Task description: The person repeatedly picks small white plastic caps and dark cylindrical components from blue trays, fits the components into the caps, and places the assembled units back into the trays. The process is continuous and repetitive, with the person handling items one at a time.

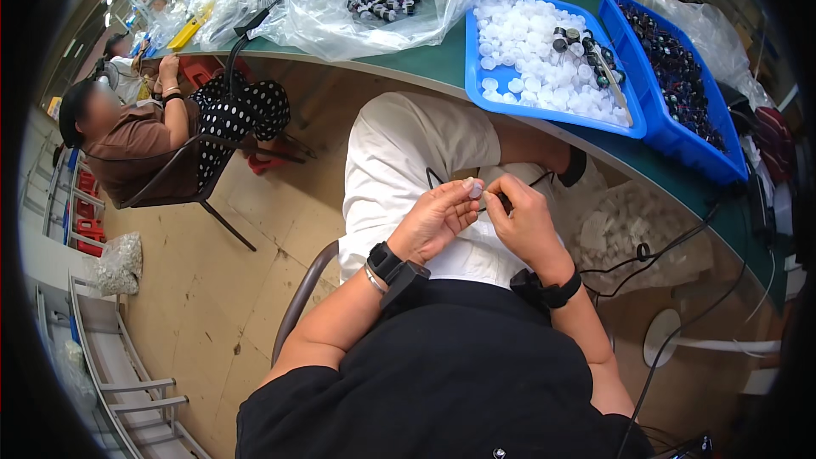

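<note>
Two blue trays stood on the green desk [425,64], one [476,59] full of white caps, the other [680,136] full of dark parts, with clear bags [331,8] beside them. Over the lap, both hands met. The left hand [435,223] pinched a small white cap [475,190] at its fingertips; the right hand [525,225] pinched a dark part [503,201] against it. The cap looked light, stiff and smooth, so likely slippery; its rim seemed the best hold.

Bright, even indoor light; fisheye bending, dark vignetted corners.
</note>
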